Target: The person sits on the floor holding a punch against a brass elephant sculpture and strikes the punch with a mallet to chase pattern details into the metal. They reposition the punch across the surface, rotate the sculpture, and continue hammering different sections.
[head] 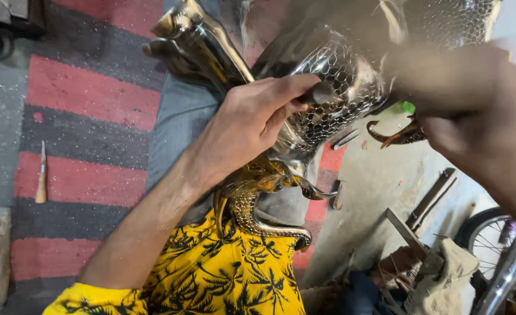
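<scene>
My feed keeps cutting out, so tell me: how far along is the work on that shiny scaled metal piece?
The metal sculpture already shows a hammered scale pattern and a bright polish over its body. In hand: the left hand presses a small tool against the scales, while the right hand, blurred, steadies it. Which areas remain unfinished cannot be told. A wooden-handled tool lies on the striped rug.

Soft daylight — metal glare, blurred right

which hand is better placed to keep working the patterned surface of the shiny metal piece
Probably the left hand: its fingers pinch a small grey tool against the shiny scale-patterned metal piece. The right hand is blurred at the piece's far side, seemingly steadying it.
</scene>
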